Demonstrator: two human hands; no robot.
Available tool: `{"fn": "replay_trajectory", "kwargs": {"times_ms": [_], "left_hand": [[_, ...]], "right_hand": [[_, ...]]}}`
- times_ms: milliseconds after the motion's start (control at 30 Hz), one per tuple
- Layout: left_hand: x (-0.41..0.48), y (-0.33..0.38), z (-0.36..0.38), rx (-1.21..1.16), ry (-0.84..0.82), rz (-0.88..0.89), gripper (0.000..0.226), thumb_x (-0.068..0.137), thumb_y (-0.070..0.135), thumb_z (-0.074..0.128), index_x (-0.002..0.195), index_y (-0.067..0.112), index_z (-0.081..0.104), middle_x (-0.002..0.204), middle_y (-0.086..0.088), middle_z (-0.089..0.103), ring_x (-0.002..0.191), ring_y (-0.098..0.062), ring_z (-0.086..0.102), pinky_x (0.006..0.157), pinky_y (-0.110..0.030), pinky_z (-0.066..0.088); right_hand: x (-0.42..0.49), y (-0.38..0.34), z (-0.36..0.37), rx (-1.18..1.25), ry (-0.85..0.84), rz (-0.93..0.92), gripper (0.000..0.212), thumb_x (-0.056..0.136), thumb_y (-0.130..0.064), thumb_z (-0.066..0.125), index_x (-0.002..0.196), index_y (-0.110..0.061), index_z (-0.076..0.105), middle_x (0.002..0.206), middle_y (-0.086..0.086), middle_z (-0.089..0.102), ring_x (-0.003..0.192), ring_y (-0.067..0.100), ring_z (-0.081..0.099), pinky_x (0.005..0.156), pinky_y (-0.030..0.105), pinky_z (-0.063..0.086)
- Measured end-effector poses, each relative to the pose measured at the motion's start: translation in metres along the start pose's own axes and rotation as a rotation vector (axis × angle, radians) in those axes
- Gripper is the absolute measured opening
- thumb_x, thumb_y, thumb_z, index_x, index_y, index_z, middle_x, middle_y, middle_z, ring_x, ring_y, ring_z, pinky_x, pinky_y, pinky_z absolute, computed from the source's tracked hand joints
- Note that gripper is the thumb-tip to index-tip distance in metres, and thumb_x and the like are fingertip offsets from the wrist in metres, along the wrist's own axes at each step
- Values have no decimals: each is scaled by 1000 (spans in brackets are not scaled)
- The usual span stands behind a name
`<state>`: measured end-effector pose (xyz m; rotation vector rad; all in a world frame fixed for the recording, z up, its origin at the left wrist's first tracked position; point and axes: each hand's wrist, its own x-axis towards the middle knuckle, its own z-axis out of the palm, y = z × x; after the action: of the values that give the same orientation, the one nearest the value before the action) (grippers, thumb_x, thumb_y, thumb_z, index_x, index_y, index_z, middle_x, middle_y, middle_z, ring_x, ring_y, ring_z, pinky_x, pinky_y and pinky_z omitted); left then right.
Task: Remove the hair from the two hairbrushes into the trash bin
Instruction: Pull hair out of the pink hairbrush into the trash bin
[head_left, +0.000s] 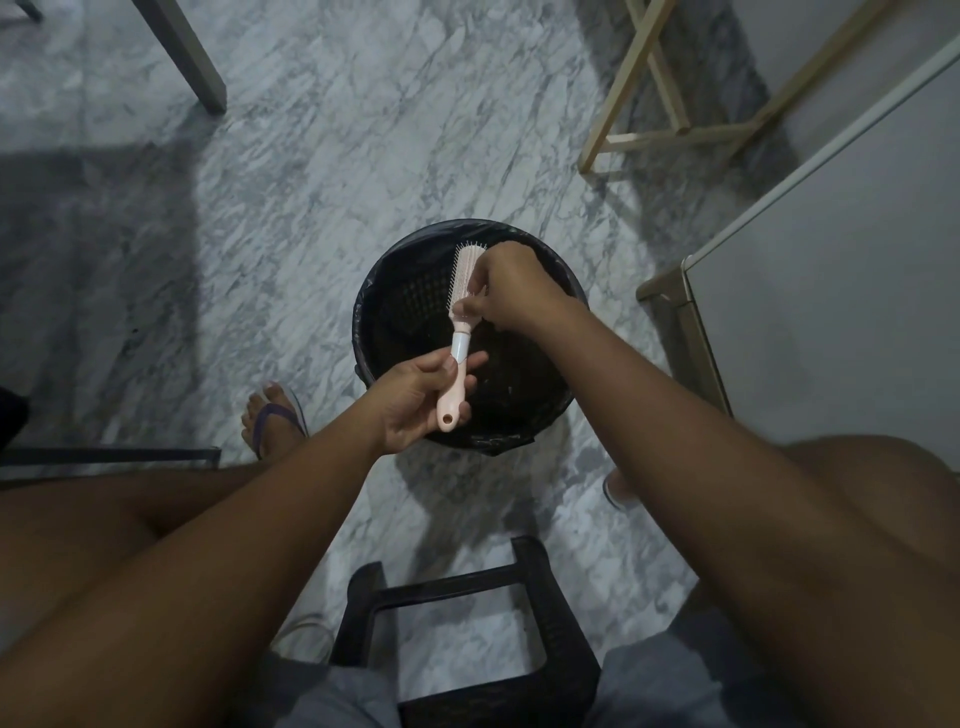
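Note:
A pink and white hairbrush (460, 322) is held over a round black trash bin (395, 270) lined with a dark bag. My left hand (415, 397) grips the brush's handle from below, with the bristle head pointing away from me. My right hand (511, 288) rests against the bristles near the base of the head, with its fingertips pinched there. Any hair between those fingers is too fine to make out. Only one hairbrush is in view.
The bin stands on a marbled grey floor (322, 171). A dark plastic stool (467, 649) sits between my knees. A wooden frame (675, 104) stands at the back right, a pale cabinet (831, 312) at the right and a table leg (192, 57) at the back left.

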<state>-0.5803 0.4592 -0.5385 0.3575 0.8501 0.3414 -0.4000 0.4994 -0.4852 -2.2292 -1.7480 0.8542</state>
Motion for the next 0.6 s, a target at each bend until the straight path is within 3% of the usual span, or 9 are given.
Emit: {"fn": "replay_trajectory", "kwargs": {"times_ms": [100,233,333,400,500,600], "left_hand": [[0,-5,2,-15,-4,-5,36,105,6,42,140,7,52,128,-6,70,82,-13,66,64,-32,56],[2,0,8,-115,-2,33,30,105,5,41,132,5,55,127,-9,69,80,-13,63,59,-28,53],[2,9,10,-152,3,64,28,105,6,40,127,4,57,127,-10,68,80,-12,62,57,-26,51],[2,12,10,-142,14,71,26,105,6,40,125,3,57,126,-11,68,79,-12,62,56,-26,51],[0,10,9,-81,26,53,26,105,5,40,125,5,58,126,-10,68,79,-13,62,56,-26,51],[0,8,6,-20,37,55,27,105,6,43,126,7,60,126,-8,70,81,-13,62,58,-28,52]], "right_hand": [[1,2,-2,48,-55,14,17,81,-22,80,82,-5,75,76,9,74,61,21,72,72,40,62],[2,6,1,88,82,-45,19,91,-14,64,79,-2,73,71,8,68,68,22,68,72,34,58],[2,8,1,563,217,217,19,95,3,51,104,4,67,78,8,63,77,23,70,71,38,62],[3,9,1,814,254,382,23,96,3,48,115,5,61,88,6,61,89,26,71,74,44,63],[3,7,2,954,47,353,30,100,-20,56,115,6,60,102,17,65,95,23,71,77,40,63],[1,7,1,982,-40,234,29,92,-12,69,114,6,66,91,13,70,77,14,70,63,27,61]]}}
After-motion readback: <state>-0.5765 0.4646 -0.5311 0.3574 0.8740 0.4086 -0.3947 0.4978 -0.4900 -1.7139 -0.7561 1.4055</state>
